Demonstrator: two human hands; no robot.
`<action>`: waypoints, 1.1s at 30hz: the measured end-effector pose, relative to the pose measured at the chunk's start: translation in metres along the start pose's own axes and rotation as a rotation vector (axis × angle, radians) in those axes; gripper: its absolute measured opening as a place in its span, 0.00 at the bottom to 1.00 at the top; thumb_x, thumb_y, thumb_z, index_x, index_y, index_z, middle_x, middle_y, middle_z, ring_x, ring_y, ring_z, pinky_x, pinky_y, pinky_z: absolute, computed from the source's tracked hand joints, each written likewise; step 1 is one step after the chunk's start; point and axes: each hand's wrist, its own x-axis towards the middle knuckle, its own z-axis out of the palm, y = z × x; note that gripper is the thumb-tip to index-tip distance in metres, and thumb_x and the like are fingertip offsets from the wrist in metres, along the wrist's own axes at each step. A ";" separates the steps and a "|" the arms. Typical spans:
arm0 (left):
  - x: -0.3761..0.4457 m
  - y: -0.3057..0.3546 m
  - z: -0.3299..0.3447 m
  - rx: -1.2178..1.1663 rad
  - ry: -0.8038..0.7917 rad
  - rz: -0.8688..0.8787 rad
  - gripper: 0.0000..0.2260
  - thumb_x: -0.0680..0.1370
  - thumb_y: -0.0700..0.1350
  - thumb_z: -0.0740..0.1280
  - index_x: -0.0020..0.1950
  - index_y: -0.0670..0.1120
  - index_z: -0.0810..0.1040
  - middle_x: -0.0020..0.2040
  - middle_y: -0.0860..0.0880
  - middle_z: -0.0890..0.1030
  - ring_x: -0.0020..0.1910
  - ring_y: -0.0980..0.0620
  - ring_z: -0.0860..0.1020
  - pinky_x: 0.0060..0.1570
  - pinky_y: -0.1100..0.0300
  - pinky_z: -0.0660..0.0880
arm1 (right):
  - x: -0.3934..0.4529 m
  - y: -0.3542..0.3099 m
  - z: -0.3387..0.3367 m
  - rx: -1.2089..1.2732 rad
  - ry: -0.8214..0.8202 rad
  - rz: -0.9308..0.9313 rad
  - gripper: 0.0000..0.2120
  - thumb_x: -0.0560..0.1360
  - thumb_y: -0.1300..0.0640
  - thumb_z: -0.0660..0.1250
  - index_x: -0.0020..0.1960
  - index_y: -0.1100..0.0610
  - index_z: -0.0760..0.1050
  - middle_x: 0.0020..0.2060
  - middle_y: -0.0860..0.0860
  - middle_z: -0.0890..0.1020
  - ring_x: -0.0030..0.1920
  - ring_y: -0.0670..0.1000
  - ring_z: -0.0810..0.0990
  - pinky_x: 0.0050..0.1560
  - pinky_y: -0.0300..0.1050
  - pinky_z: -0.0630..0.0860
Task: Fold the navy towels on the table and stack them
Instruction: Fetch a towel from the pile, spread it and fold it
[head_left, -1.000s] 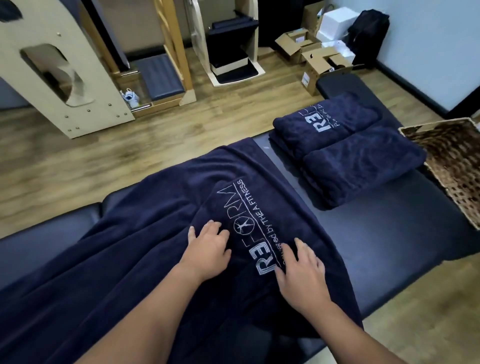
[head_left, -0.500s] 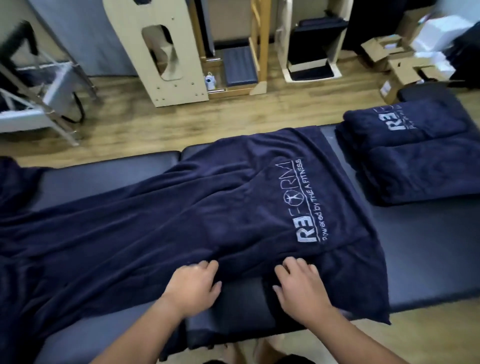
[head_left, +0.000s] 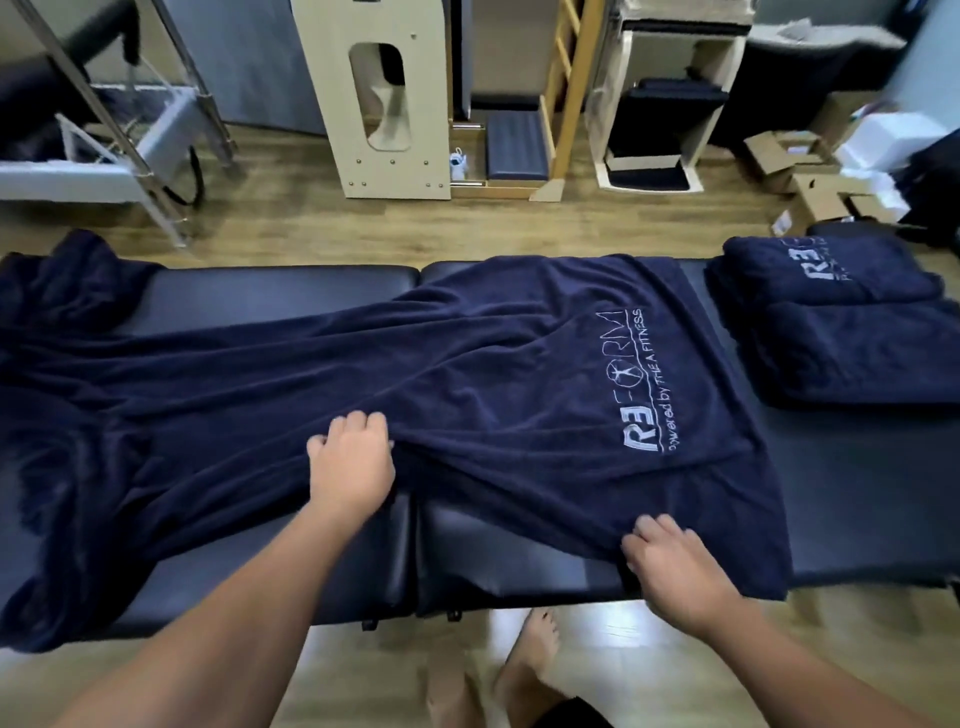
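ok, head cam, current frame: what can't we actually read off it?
- Folded stack: count unclear, right frame edge cuts it.
- Spread towel: left end bunched and running off the left edge.
- Right hand: fingertips tucked under the towel edge, grip hidden.
- Left hand: fingers curl into a fold, what they pinch unseen.
- Boxes: blurred.

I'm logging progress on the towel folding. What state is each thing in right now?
Spread towel: unfolded, rumpled, logo up, lying along the table.
Folded towels: stacked at the table's right end.
Left hand: fingers curled, gripping a fold of the spread towel.
Right hand: gripping the towel's near edge.
Table: partly covered, dark padding showing.
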 end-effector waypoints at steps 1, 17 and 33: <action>0.000 0.003 -0.003 0.015 0.030 0.046 0.05 0.77 0.42 0.69 0.51 0.45 0.75 0.49 0.45 0.78 0.51 0.41 0.76 0.49 0.44 0.70 | -0.013 0.006 0.004 -0.020 -0.049 0.000 0.02 0.76 0.53 0.68 0.47 0.48 0.75 0.46 0.46 0.73 0.49 0.53 0.74 0.41 0.48 0.65; -0.100 0.084 0.026 0.232 -0.440 0.612 0.11 0.81 0.43 0.62 0.62 0.46 0.73 0.62 0.45 0.74 0.61 0.43 0.73 0.56 0.50 0.68 | -0.039 0.011 0.009 0.046 -0.151 0.087 0.06 0.82 0.54 0.56 0.56 0.50 0.71 0.50 0.48 0.74 0.53 0.53 0.76 0.46 0.48 0.65; -0.137 0.139 0.029 0.125 -0.558 0.263 0.21 0.80 0.53 0.63 0.71 0.50 0.66 0.67 0.45 0.62 0.66 0.42 0.64 0.53 0.47 0.74 | -0.071 0.094 0.023 0.264 -0.085 0.312 0.21 0.78 0.53 0.62 0.70 0.46 0.63 0.57 0.49 0.65 0.47 0.55 0.78 0.39 0.48 0.73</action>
